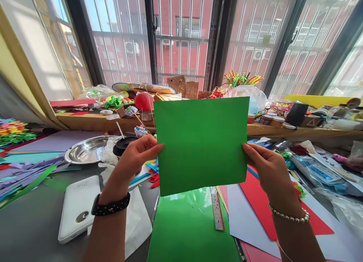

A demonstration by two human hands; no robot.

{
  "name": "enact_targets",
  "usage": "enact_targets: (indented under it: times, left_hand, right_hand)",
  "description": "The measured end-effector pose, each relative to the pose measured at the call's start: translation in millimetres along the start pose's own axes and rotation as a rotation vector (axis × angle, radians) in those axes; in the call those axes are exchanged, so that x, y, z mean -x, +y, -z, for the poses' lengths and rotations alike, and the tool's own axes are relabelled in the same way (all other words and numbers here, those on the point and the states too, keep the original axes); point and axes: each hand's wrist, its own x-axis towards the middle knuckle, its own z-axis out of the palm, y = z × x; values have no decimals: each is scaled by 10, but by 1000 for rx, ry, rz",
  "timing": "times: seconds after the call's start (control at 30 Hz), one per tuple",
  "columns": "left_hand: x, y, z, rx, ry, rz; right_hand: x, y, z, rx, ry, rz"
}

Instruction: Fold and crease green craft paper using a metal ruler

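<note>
A plain green sheet of paper (pixel 202 144) is held up in front of me, its broad face toward me. My left hand (pixel 136 156) pinches its left edge between thumb and fingers. On the opposite edge, my right hand (pixel 263 163) has the same kind of pinch. Below the raised sheet lies a glossy green surface (pixel 193 231), with a small patterned ruler (pixel 217 211) resting on its right side. The held paper hides part of the table and sill behind it.
Left of me are a white power bank (pixel 81 205), a steel tray (pixel 85 150) and a black-lidded cup (pixel 122 145). Red card (pixel 263 201) and white sheets (pixel 246 216) lie to the right. A cluttered windowsill (pixel 85 123) runs across the back, below barred windows.
</note>
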Motion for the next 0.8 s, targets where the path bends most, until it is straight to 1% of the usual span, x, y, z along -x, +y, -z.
enact_targets:
  times: [0.07, 0.17, 0.3, 0.4, 0.53, 0.67, 0.8]
  left_hand:
    - [1, -31, 63, -24, 1, 33]
    - [17, -42, 87, -38, 27, 64]
    - [44, 10, 86, 33, 38, 171]
    - [61, 67, 79, 75, 45, 213]
    - [72, 100, 77, 87, 47, 218]
    - [69, 71, 70, 72, 50, 207]
    - [57, 66, -14, 46, 22, 144]
  right_hand:
    - [-17, 11, 16, -20, -23, -17]
    - [-17, 31, 1, -31, -44, -48]
    - [-20, 35, -9, -44, -68, -115]
    - [-27, 29, -2, -21, -90, -144]
    - [-38, 35, 9, -12, -108, -150]
    - [-26, 18, 5, -15, -122, -159]
    - [13, -44, -8, -29, -93, -183]
